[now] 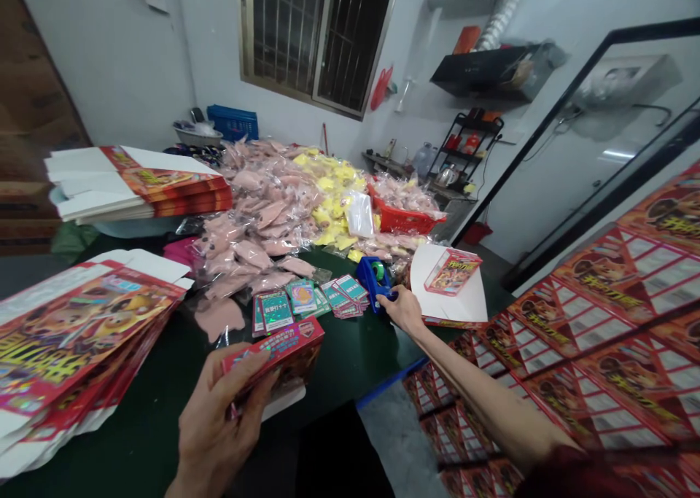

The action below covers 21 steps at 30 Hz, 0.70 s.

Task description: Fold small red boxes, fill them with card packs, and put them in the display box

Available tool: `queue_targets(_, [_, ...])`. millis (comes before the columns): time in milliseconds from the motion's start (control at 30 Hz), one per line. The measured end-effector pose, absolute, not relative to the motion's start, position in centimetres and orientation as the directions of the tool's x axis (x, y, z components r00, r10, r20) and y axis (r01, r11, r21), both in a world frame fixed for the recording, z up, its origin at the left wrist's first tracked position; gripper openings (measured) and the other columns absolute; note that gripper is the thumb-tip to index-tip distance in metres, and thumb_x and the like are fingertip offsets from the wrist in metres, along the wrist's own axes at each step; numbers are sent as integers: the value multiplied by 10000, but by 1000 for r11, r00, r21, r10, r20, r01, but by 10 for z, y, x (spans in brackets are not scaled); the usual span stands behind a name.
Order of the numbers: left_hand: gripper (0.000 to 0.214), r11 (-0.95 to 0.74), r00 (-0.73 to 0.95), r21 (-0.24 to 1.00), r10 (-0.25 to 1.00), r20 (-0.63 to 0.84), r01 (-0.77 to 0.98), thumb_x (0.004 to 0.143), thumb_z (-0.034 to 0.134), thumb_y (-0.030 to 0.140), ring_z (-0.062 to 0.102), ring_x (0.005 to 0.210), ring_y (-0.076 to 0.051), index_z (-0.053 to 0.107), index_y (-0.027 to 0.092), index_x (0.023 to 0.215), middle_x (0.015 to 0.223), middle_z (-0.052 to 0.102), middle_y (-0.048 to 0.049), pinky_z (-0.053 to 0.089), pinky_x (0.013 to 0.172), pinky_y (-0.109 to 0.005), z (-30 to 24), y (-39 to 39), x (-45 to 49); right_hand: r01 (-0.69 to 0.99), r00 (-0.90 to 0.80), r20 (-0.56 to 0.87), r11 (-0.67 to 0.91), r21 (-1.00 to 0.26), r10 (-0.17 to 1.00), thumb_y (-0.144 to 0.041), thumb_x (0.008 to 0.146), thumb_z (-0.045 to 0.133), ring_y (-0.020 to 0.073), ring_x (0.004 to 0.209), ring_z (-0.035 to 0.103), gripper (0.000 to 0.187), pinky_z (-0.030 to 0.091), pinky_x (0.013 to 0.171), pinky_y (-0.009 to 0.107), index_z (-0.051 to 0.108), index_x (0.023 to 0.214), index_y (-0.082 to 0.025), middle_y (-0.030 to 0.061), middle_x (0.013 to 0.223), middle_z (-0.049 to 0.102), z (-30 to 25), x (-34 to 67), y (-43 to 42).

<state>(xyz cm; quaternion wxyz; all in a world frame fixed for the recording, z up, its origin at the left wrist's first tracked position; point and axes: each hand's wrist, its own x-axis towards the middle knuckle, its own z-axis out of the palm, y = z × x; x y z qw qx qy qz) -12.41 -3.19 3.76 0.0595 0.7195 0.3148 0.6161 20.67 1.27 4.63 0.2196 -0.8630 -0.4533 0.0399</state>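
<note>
At the far left, a fanned stack of flat printed carton blanks [82,345] in red and yellow lies on the dark green surface [147,403], and a second stack of blanks [142,184] sits higher up at upper left. Toward the lower middle, the left hand [222,418] holds a small red printed box [278,352], its fingers [240,367] wrapped narrowly around the box's near end, which sits just above the surface. Beyond that box, a large heap of bagged pink plush items [257,221] spreads across the middle of the frame, with bagged yellow items [333,199] behind it and a red plastic basket [402,217] to their right. In front of the heap, small packs of trading cards [306,301] lie in a loose row. Just right of them stands a blue tape dispenser [373,283], and the right hand [402,310] reaches in from the lower right, its fingers [386,301] touching the dispenser's lower end; whether they grip it, I cannot tell. Beside that hand, a finished red box [453,270] lies on a white carton blank [437,286]. Printed sheets of red box blanks [617,316] fill the right side of the frame.
</note>
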Motion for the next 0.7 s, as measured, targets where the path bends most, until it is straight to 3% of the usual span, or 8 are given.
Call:
queue_targets(233, [322, -794, 52, 475, 531, 846, 379, 745, 661, 103, 605, 807, -123, 581, 187, 1046, 974, 579, -45, 510, 659, -213, 40, -28, -124, 753, 538, 107, -419, -506, 836, -419, 689, 666, 226, 828, 621, 394, 429, 675, 286, 604, 992, -175, 59, 799, 658, 44, 191, 22])
queue_targets(333, [343, -785, 58, 481, 542, 838, 390, 738, 667, 94, 612, 810, -124, 577, 195, 1053, 986, 582, -45, 513, 654, -212, 39, -29, -125, 687, 515, -5, -416, -596, 857, -435, 673, 701, 153, 667, 600, 389, 411, 547, 228, 593, 949, -184, -8, 690, 617, 51, 192, 25])
queue_targets(433, [356, -791, 60, 479, 538, 841, 381, 734, 670, 100, 619, 812, -130, 574, 198, 1062, 999, 585, -50, 520, 644, -216, 37, -29, -126, 588, 493, -164, -466, -661, 854, -494, 759, 623, 85, 506, 513, 349, 357, 434, 189, 590, 845, -158, -44, 606, 550, 67, 201, 28])
queue_targets(533, [339, -788, 57, 471, 533, 844, 397, 743, 665, 126, 620, 809, -137, 570, 212, 1057, 987, 587, -45, 527, 646, -229, 36, -28, -126, 497, 508, -291, -552, -670, 811, -415, 855, 555, 59, 504, 487, 291, 404, 456, 189, 584, 823, -127, -32, 659, 548, 83, 211, 35])
queue_targets(700, [341, -793, 43, 461, 519, 854, 397, 743, 663, 105, 616, 808, -129, 570, 209, 1054, 988, 585, -49, 523, 634, -214, 38, -26, -124, 315, 535, -422, -636, -704, 732, -296, 884, 544, 107, 714, 588, 204, 515, 615, 261, 579, 987, -124, 26, 897, 605, 85, 212, 50])
